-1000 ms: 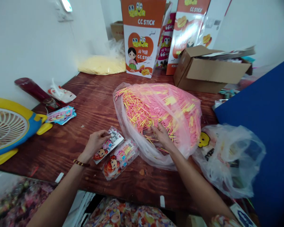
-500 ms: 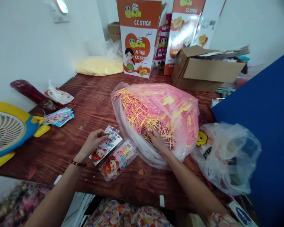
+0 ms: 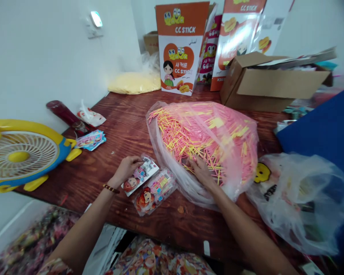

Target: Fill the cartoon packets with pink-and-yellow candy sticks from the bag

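Note:
My left hand (image 3: 128,167) is curled round a small printed packet (image 3: 140,176) with a cartoon face, held just above the wooden table (image 3: 123,130). A second, similar packet (image 3: 154,190) lies flat right beside it. My right hand (image 3: 200,169) reaches into a big clear plastic bag (image 3: 206,145) heaped with pink and yellow sticks. Its fingers are bent down among the sticks, and what they grip is hidden.
A yellow and blue fan (image 3: 20,154) stands at the left edge. A few packets (image 3: 91,139) lie near a dark red bottle (image 3: 63,114). CC Stick cartons (image 3: 180,46), a brown cardboard box (image 3: 269,82), a crumpled clear bag (image 3: 301,198) and a blue panel (image 3: 326,130) crowd the back and right.
My right hand has slid a little lower toward the mouth of the stick bag. The left hand stays on its packet. The view has shifted slightly to the left.

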Demonstrator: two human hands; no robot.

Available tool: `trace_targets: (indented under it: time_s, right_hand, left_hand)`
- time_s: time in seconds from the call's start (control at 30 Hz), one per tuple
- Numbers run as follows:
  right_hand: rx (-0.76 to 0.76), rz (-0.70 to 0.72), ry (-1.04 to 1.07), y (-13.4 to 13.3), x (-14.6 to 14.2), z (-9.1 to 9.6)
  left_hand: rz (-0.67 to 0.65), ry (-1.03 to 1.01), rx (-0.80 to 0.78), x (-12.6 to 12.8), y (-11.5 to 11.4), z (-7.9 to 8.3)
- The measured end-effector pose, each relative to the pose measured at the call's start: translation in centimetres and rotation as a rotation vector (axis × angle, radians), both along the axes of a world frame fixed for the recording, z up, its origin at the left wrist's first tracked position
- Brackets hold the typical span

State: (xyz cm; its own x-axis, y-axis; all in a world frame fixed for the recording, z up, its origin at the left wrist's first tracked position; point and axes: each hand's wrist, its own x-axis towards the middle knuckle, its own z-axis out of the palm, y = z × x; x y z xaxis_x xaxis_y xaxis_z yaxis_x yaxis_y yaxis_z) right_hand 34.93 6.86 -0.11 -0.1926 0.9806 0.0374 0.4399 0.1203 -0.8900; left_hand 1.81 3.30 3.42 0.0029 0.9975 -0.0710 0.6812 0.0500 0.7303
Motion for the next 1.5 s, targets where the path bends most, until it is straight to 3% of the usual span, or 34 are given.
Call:
trace_targets:
  time_s: [0.2, 0.33, 0.4, 0.53, 0.63, 0.83, 1.0, 1.17, 1.3, 1.43, 1.5]
  right_hand:
    - [-0.017, -0.066, 0.148, 0.6, 1.3, 0.4]
    - [-0.005, -0.172, 0.137, 0.7, 2.1, 0.7]
    - [-0.012, -0.156, 0.207, 0.5, 2.1, 0.7]
    - [-0.057, -0.044, 0.291, -0.3, 1.6, -0.1]
    - [-0.093, -0.032, 0.270, -0.6, 1.4, -0.6]
    - [-0.124, -0.034, 0.483, -0.4, 1.5, 1.6]
    - [-0.230, 0.025, 0.669, -1.3, 0.3, 4.3]
    - [-0.260, 0.169, 0.678, -2.6, -0.6, 6.3]
    - [-0.261, 0.252, 0.660, -2.8, -0.7, 6.9]
    - [-0.191, 0.152, 0.556, -2.7, -0.6, 6.7]
    - [-0.163, 0.169, 0.480, -2.7, -0.6, 6.5]
  left_hand:
    - [-0.053, 0.072, -0.043, -0.5, 0.1, 0.3]
    - [0.029, 0.390, 0.068, -0.3, -0.6, 0.0]
    - [0.044, 0.471, 0.141, 0.1, -0.8, -0.2]
    - [0.000, 0.257, 0.275, 0.7, -1.0, -0.8]
    - [0.079, -0.028, 0.259, 0.7, -0.8, -0.7]
    - [0.183, -0.498, 0.047, 1.1, -0.4, 2.3]
    - [-0.013, -0.561, -0.054, 5.9, -1.4, 5.3]
    - [-0.175, -0.574, -0.139, 10.2, -2.0, 4.5]
    - [-0.164, -0.597, -0.161, 10.8, -2.0, 3.5]
    - [-0.186, -0.629, -0.182, 10.7, -2.2, 4.3]
    - [-0.219, -0.603, -0.185, 10.7, -2.2, 4.8]
